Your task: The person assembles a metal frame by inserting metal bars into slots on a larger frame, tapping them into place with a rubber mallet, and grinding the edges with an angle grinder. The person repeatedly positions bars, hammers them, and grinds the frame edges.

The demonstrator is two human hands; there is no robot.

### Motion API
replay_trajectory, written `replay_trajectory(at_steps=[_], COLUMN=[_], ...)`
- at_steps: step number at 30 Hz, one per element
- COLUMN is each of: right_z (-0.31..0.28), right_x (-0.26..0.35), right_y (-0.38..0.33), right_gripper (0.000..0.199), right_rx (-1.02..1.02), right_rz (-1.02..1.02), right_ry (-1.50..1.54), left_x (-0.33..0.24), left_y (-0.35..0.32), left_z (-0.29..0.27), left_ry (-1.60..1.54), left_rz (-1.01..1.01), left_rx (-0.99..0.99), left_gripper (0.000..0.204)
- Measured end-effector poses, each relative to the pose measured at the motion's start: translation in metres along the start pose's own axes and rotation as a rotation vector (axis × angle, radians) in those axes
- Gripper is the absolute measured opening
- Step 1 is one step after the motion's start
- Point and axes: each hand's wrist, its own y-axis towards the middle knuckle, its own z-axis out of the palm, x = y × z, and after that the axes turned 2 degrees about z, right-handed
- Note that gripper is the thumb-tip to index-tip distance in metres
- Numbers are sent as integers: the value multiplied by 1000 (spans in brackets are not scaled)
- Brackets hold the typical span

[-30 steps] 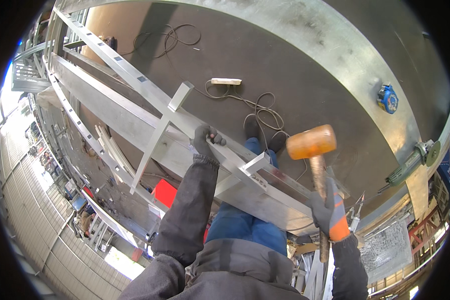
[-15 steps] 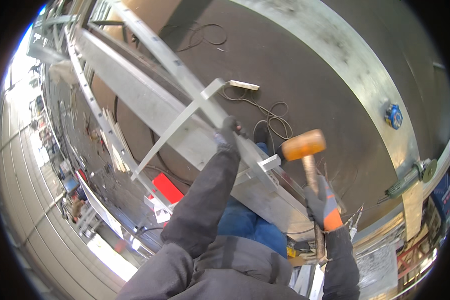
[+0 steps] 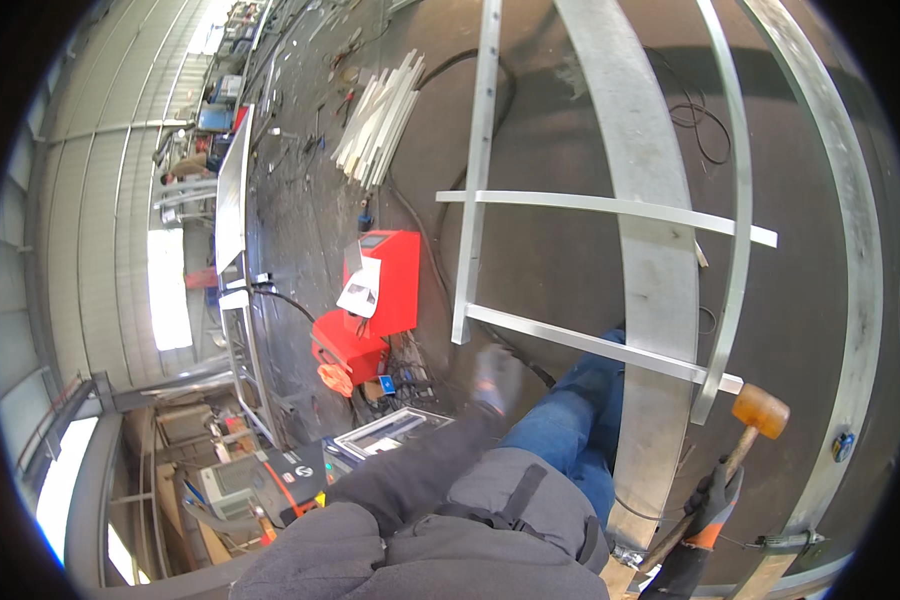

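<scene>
My right hand (image 3: 715, 500), in a dark glove with orange trim, grips the wooden handle of a mallet with an orange head (image 3: 760, 411), low at the right beside a wide curved metal band (image 3: 650, 270). My left hand (image 3: 497, 377), gloved and blurred, hangs in the air just below a thin metal crossbar (image 3: 590, 345) of the frame and touches nothing that I can see. A second crossbar (image 3: 610, 208) runs higher up between the upright strips. My blue-trousered legs (image 3: 570, 420) show below the frame.
A red machine (image 3: 375, 300) stands on the dark floor at the left, with cables around it. A bundle of pale metal profiles (image 3: 375, 115) lies further back. Another curved metal band (image 3: 850, 250) runs at the right. Workbenches and equipment (image 3: 260, 480) crowd the lower left.
The view has swung round to the left. My left hand has come off the metal strip and dropped lower. My right hand with the mallet has lowered toward the bottom right.
</scene>
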Motion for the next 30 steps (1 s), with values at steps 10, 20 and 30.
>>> replay_trajectory(at_steps=[10, 20, 30], right_z=[111, 295, 328], right_x=[-77, -153, -95], right_y=[-99, -102, -109], right_gripper=[22, 23, 26], right_rx=[83, 59, -128], right_rz=[118, -201, -354], right_ry=[-159, -435, -549], left_x=[92, 100, 118], left_y=[204, 135, 109], left_z=[-129, -64, -42], left_ry=[38, -470, -572], left_rz=[-699, -813, -880], left_rx=[239, 709, 366], left_gripper=[58, 85, 53])
